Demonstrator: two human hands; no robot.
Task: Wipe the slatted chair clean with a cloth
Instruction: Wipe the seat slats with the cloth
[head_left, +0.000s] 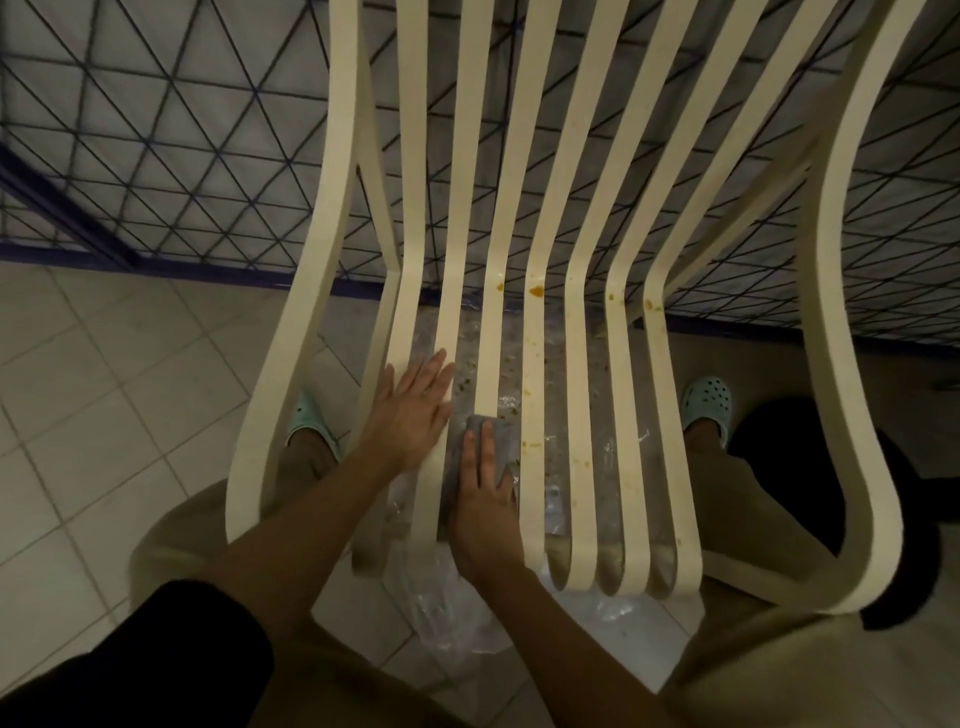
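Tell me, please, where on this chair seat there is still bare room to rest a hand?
The three right slats, between the stained slat and the right armrest, are free. The left side is crowded: the left hand lies flat there and the right hand presses the cloth beside it.

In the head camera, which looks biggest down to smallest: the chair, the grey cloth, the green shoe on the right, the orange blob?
1. chair
2. grey cloth and green shoe look about alike; both are partly hidden
3. orange blob
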